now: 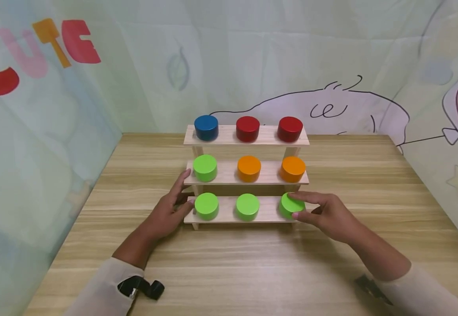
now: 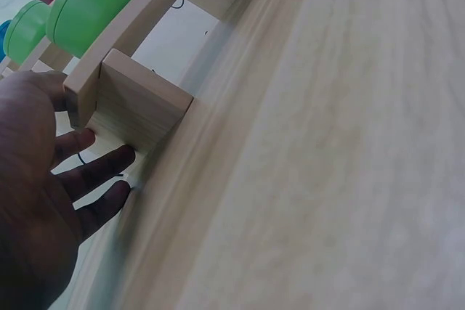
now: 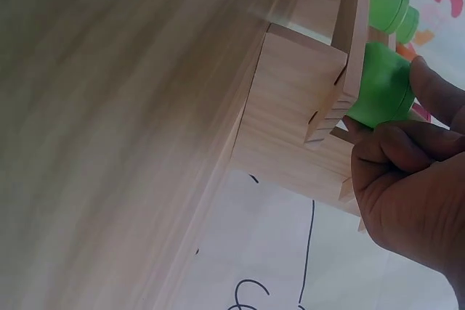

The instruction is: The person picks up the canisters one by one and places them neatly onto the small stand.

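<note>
A three-tier wooden rack holds short round blocks on each shelf. My right hand pinches the green block at the right end of the bottom shelf, thumb at its front and fingers at its back. The right wrist view shows this block on the shelf end. My left hand rests at the rack's left end, thumb on the bottom shelf beside the left green block and a finger at the middle shelf's edge. Its other fingers spread past the rack's wooden leg in the left wrist view.
Another green block sits mid-bottom shelf. The middle tier bears one green and two orange blocks; the top tier one blue and two red. A printed cloth hangs behind the wood-grain table.
</note>
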Available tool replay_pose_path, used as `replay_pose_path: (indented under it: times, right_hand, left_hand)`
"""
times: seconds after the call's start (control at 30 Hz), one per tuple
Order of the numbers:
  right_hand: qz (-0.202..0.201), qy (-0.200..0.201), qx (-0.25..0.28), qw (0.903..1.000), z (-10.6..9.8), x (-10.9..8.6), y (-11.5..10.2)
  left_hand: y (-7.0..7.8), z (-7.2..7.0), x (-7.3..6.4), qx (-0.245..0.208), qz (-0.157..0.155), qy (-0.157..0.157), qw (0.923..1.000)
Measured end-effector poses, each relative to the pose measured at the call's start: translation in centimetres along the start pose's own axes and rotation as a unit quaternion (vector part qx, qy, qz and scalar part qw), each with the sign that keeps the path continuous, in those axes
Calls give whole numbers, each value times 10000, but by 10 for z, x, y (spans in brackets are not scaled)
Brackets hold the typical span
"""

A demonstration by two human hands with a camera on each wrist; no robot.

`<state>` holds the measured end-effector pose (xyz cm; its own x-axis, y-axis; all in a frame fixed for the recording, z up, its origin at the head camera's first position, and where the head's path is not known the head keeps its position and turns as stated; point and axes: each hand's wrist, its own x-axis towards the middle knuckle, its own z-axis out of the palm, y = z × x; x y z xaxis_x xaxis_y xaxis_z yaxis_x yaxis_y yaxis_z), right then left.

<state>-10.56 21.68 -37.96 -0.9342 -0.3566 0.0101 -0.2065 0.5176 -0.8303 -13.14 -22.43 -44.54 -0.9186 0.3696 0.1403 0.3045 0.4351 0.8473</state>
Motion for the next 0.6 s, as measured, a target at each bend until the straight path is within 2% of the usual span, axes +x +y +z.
replay_pose_path:
  times: [0.27,0.6]
  right_hand:
    - [-97,15,-169,9998,-1,0,3]
    - [-29,6,-179,9998,-1,0,2]
  left_hand:
    - [-1,0,1,44,67,26,10000]
    - [1,0,0,31,-30,-4,10000]
